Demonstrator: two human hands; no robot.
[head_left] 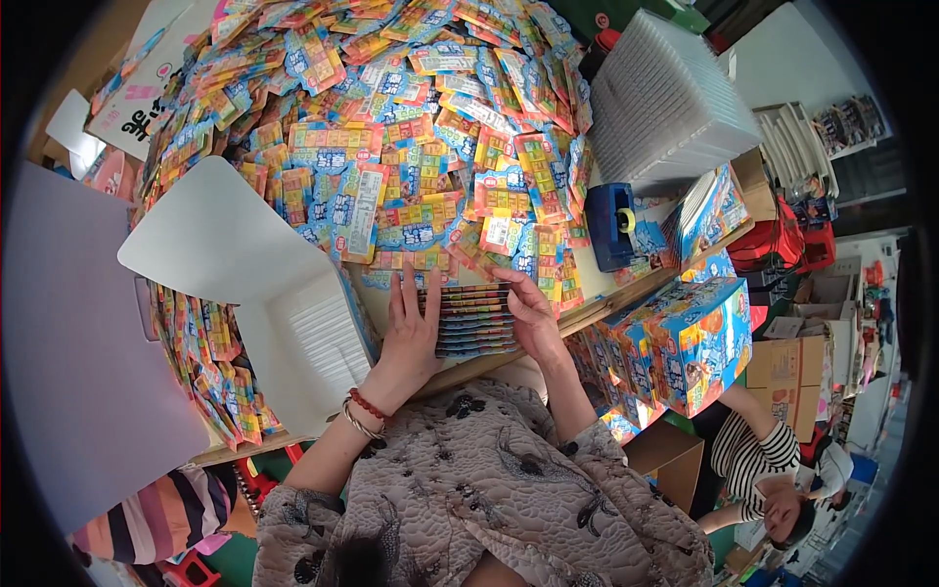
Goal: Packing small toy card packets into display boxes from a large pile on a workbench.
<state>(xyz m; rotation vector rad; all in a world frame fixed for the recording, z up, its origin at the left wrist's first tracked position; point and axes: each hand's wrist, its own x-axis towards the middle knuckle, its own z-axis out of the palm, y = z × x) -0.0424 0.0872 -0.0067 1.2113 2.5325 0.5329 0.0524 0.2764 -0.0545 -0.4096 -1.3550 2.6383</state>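
Observation:
A neat row of flat, colourful packets (477, 321) lies edge-up at the near edge of the table, between my two hands. My left hand (411, 328) presses along its left end with the fingers stretched forward. My right hand (531, 315) closes round the right end, thumb and fingers bent against the packets. Just beyond my fingers spreads a large heap of loose packets (391, 147) of the same blue, orange and yellow kind. Left of my left hand stands a white open box (264, 333) with its lid raised; a ridged white stack shows inside.
A blue tape dispenser (611, 227) sits at the table's right, near a tall stack of clear plastic trays (670, 108). Printed display boxes (696, 342) stand below the right table edge. A person in a striped top (753, 455) is at the lower right. More packets (210, 352) lie left of the white box.

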